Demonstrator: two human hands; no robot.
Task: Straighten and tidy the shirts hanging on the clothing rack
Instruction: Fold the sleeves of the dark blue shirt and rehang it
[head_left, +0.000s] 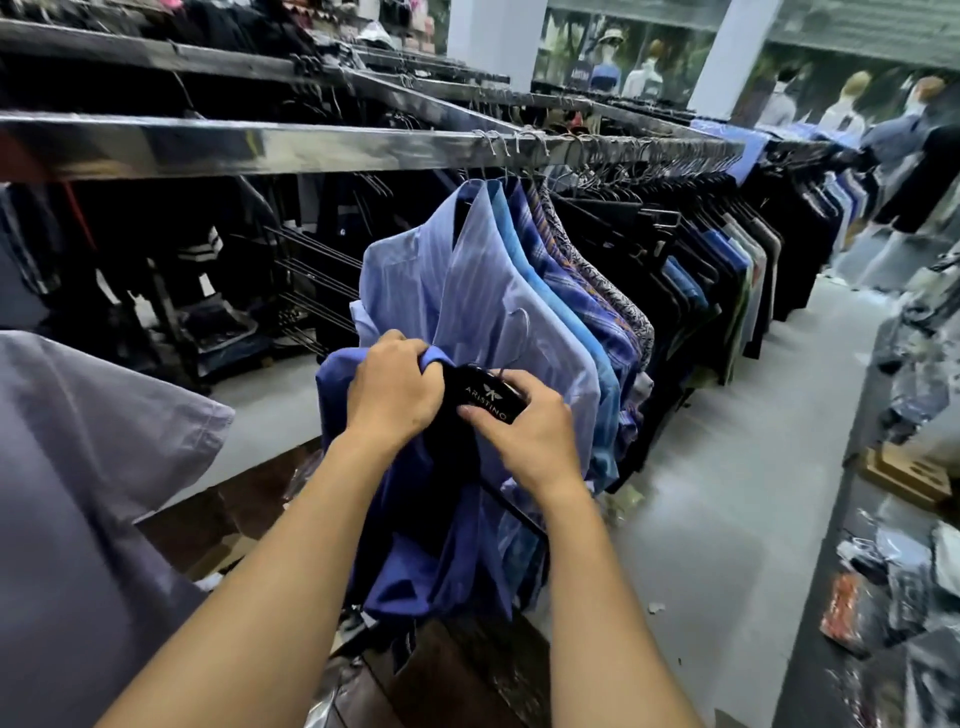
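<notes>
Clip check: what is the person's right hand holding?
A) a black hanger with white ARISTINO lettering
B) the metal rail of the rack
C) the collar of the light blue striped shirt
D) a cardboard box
A: the right hand holds the black hanger by the part printed ARISTINO, well below the rail, while the left hand grips the dark blue shirt.

Left hand (392, 387), right hand (524, 431) (both bare)

1 left hand (392, 397), 1 right hand (527, 434), 1 black hanger (480, 397), 1 dark blue shirt (415, 551), 2 white pillars (496, 36)
</notes>
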